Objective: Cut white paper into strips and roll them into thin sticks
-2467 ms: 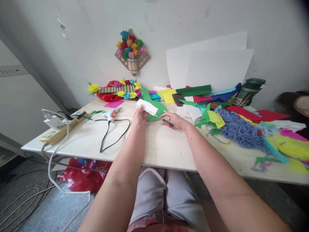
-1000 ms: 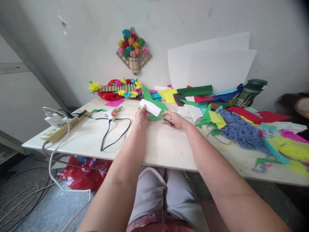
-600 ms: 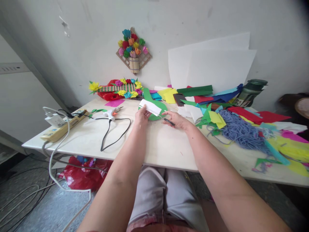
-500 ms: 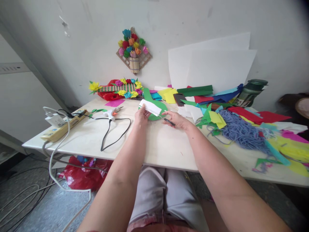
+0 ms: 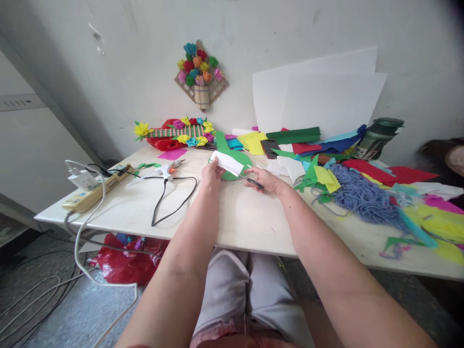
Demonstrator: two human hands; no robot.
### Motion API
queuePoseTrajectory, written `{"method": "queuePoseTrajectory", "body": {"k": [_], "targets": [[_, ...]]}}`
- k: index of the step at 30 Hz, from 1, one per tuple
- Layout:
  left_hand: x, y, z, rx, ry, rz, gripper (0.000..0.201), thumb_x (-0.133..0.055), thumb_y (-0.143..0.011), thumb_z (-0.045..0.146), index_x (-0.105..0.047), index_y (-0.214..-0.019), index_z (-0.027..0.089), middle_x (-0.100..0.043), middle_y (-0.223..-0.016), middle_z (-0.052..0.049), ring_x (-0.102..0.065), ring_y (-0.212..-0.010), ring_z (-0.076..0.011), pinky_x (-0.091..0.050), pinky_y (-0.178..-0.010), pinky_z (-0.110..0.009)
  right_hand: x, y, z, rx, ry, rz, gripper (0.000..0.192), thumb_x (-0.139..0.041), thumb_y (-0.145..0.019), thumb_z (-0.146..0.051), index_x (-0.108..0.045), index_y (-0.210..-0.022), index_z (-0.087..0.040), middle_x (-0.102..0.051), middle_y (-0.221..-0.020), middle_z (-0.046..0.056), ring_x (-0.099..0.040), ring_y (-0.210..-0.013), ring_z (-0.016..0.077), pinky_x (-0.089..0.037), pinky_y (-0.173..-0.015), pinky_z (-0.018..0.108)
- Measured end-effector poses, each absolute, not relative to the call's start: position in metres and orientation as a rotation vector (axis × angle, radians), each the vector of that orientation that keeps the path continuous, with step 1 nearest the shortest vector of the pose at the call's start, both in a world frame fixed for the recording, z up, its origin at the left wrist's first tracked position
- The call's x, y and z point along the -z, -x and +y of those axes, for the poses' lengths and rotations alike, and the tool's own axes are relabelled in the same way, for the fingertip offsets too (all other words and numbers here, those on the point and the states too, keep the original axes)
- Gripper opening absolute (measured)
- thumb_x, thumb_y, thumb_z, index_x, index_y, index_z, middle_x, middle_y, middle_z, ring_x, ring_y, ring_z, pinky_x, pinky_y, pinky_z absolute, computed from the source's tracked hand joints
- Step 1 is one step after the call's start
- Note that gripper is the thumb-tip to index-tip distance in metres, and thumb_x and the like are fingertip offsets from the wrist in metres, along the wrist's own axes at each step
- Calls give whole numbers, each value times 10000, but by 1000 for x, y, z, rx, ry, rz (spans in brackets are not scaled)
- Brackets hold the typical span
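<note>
**White paper [image 5: 229, 163] held, scissors [image 5: 254, 183] alongside**

The left hand [image 5: 213, 171] is pinching the paper's left end over the green cutout [image 5: 242, 158]; apart from it, the right hand [image 5: 266, 181] is gripping the scissors' handles. Seemingly light and easily creased, the paper is favouring a gentle end hold.

1. The paper [image 5: 228, 163] is looking matt and smooth.
2. The scissors [image 5: 255, 183] are appearing partly plastic, though small here.
3. The table [image 5: 250, 222] is looking smooth and faintly glossy.
4. The yarn [image 5: 362, 195] is looking matt and rough.
5. The bag [image 5: 125, 263] is shining like thin plastic.
6. The trousers [image 5: 224, 285] are looking like matt cloth.
</note>
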State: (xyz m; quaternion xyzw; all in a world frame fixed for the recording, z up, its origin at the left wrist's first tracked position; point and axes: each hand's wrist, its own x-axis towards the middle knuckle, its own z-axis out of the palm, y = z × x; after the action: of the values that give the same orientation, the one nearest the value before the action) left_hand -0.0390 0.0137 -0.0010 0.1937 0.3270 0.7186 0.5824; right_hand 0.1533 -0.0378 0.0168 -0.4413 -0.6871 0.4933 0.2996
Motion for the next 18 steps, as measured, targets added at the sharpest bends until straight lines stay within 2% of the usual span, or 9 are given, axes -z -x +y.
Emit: {"method": "queuePoseTrajectory", "body": {"k": [6,18], "targets": [[2,37,13,-1657,-480,787,109,-631,-760,204,-585,-816,122,-618,-620,-18,-589,-519,-107,-484,-552,-211,-9,-154,-32,-1311,1177,-1843,564,-727,-699,-354,-454,-1161,-180,-523,-467,-93,-382,-321,48,-306,-322,156],[1,37,12,-1647,-476,767,168,-667,-739,220,-605,-861,123,-646,-666,-31,-631,-565,-124,-504,-571,-218,-18,-151,-39,-1295,1193,-1798,581,-721,-698,-289,-458,-1201,-164,-507,-463,-98,-350,-316,32,-266,-323,146]]}}
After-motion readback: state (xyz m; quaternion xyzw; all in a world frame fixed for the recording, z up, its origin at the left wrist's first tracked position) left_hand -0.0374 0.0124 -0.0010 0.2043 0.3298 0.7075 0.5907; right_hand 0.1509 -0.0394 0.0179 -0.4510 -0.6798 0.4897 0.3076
